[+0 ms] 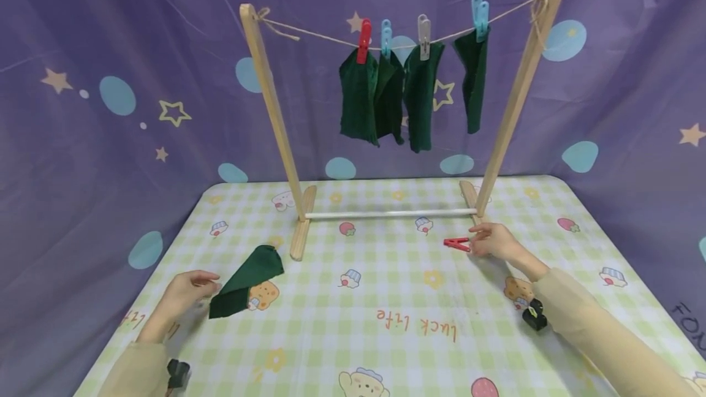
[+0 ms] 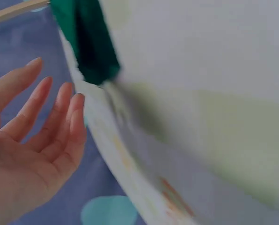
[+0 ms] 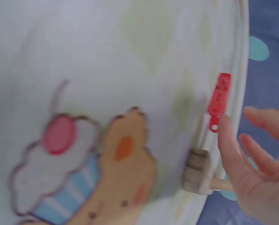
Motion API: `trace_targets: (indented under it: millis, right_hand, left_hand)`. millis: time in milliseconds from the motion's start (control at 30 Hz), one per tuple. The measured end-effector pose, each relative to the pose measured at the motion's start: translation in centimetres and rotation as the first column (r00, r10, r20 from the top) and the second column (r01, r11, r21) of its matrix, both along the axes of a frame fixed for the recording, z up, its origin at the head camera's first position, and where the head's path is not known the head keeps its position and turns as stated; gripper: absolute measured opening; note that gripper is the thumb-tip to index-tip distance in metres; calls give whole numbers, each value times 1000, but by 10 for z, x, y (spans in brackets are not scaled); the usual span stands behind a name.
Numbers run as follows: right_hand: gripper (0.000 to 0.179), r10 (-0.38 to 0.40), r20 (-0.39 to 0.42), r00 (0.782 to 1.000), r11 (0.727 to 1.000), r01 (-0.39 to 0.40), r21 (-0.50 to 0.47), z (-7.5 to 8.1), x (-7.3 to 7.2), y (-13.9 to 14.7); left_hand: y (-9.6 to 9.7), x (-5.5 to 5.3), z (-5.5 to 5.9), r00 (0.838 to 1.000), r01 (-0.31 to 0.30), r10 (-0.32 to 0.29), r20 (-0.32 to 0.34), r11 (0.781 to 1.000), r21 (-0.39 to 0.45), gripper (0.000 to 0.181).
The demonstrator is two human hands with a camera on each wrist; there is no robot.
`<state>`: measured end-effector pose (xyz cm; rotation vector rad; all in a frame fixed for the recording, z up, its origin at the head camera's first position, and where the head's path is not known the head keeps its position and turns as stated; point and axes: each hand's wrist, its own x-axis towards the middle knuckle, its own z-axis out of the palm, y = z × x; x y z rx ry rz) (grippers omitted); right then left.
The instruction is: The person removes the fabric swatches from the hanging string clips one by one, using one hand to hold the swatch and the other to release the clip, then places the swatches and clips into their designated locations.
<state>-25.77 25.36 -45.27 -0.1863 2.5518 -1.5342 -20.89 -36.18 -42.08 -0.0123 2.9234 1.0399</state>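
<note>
A dark green cloth [image 1: 246,285] lies folded on the table at the left. Just to its left is my left hand [image 1: 190,294], its fingers loosely spread; in the left wrist view a gap shows between the fingertips and the cloth [image 2: 90,44]. On the right side of the table lies a red clothespin [image 1: 456,243]. My right hand [image 1: 493,241] is at the clothespin's near end. In the right wrist view, one fingertip is close to the end of the clothespin [image 3: 219,101] while the other fingers stay spread; whether it touches cannot be told.
Behind, a wooden drying rack [image 1: 274,112] carries a string line [image 1: 314,32]. Several green cloths [image 1: 357,100] hang from it by red, blue and grey clothespins [image 1: 424,38]. A white bar [image 1: 391,214] joins the rack's feet, and the right foot stands close to my right hand.
</note>
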Motion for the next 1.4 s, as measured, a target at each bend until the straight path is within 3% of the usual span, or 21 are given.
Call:
trace_targets:
  millis: [100, 267, 500, 800, 967, 1400]
  right_hand:
    - [40, 30, -65, 997, 999, -29, 20, 7, 0, 0]
    - [40, 49, -119, 992, 998, -43, 54, 23, -1, -1]
    - [39, 58, -154, 986, 998, -63, -26, 50, -9, -8]
    - [39, 72, -221, 973, 994, -88, -61, 90, -13, -29]
    - [38, 84, -261, 962, 992, -105, -65, 109, -18, -41]
    - [39, 89, -351, 932, 991, -119, -63, 169, -21, -73]
  left_hand:
    - [8, -5, 9, 996, 25, -28, -86, 999, -38, 29]
    - [25, -15, 20, 985, 83, -82, -149, 997, -5, 29]
    - [52, -30, 31, 970, 164, -152, -188, 985, 52, 26]
    - [96, -50, 48, 949, 244, -212, -232, 962, 121, 27]
    - [119, -59, 61, 944, 274, -241, -226, 954, 125, 26]
    - [169, -83, 102, 906, 333, -277, -319, 933, 135, 21]
